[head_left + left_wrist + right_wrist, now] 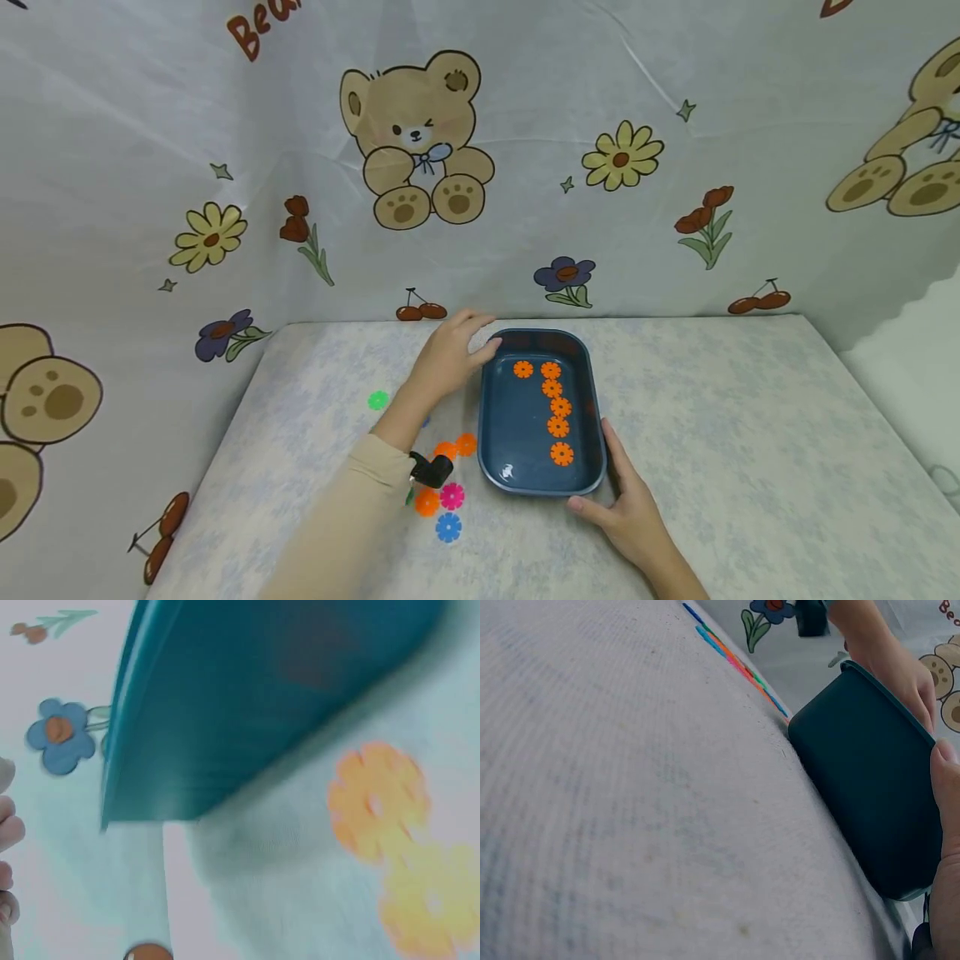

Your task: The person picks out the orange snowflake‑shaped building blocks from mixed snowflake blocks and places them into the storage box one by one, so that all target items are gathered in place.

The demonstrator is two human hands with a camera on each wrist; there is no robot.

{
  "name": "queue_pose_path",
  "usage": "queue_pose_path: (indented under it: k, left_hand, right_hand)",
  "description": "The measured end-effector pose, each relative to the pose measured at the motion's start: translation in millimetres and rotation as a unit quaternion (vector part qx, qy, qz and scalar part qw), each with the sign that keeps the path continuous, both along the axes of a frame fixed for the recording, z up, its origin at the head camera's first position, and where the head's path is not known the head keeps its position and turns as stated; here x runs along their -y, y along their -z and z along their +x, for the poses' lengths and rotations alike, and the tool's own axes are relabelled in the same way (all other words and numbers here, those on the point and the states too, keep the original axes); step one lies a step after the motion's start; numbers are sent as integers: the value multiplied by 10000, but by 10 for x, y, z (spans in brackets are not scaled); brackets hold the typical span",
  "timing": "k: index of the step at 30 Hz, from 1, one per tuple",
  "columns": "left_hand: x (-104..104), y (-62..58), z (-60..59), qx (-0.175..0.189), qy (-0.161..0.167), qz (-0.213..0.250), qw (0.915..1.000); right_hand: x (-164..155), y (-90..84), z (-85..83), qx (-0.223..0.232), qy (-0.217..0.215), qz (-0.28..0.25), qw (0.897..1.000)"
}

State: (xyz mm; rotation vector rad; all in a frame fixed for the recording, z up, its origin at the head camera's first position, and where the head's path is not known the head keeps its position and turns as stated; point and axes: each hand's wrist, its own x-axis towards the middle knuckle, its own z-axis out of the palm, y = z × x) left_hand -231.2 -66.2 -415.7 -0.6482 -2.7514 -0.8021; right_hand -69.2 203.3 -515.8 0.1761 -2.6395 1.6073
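A dark blue rectangular tray (517, 454) sits on the table with several orange flower-shaped discs (558, 407) inside, most of them in a line along its right half. At its far left corner is my left hand (447, 354), thumb tip at the rim and fingers loosely bent beyond it. In the left wrist view, those fingers (9, 832) show apart from the tray wall (195, 750). My right hand (630, 517) holds the near right corner, thumb against the front and fingers along the right side. The right wrist view shows its thumb (946, 765) at the rim.
Loose discs lie left of the tray: a green disc (378, 401), orange discs (466, 444), a pink disc (452, 497) and a blue disc (448, 527). My left forearm (352, 500) partly covers this group. A bear-print cloth (517, 250) hangs behind the table.
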Motion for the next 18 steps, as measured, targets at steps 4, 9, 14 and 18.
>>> queue_pose_path:
  k: [4,9,14,18]
  left_hand:
    - [263,25,196,94,-306,130,9994]
    - [457,272,491,991,-416,312,9937]
    - [529,575,772,1990,-292,406,9787]
    - [518,708,921,1944,-123,198,9806]
  right_hand:
    - [-1,-6,0,61,27,63,10000]
    - [-2,-20,6,135,60,115,9998]
    - [7,-28,14,147,57,134,9998]
    - [25,-27,13,124,38,111,9999]
